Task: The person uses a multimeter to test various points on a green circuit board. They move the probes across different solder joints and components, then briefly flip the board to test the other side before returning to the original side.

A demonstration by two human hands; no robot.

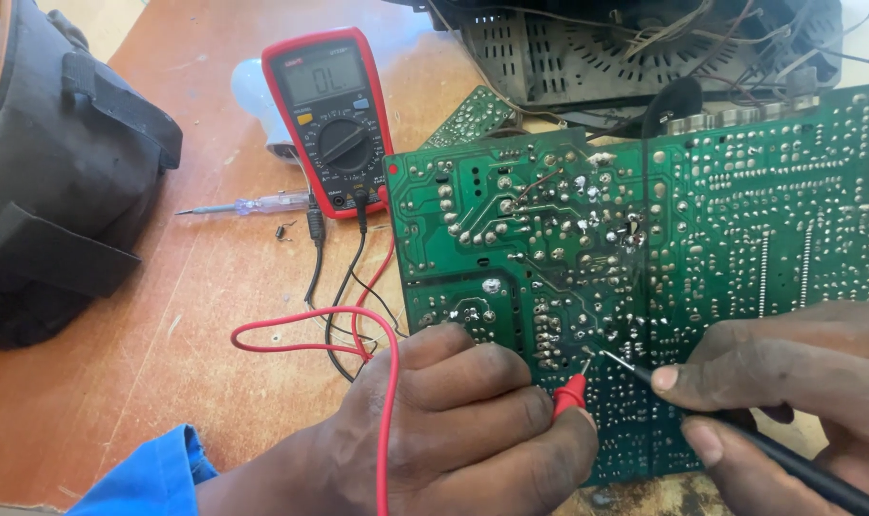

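Solder side of the green circuit board (702, 220), which lay tilted on the wooden worktop (167, 334) and served as landmark. The left hand (454, 430), at the board's lower left edge, had its grip clamped on the red test probe (570, 394); the right hand (788, 382), at the lower right, pinched the black test probe (740, 430). Both metal tips met solder joints close together near the board's lower middle. Good practice, as judged here, called for each tip to rest on a single joint only, held steady, since neighbouring pads stood very near and a slip could bridge them. Left of the board stood the red-cased digital multimeter (331, 119), its red lead (310, 320) looping just beside the left hand. Farther left lay a clear-handled tester screwdriver (253, 204) and a dark bag (52, 162); open worktop remained between them. Behind the board sat a vented black chassis (626, 48), touching or nearly so.
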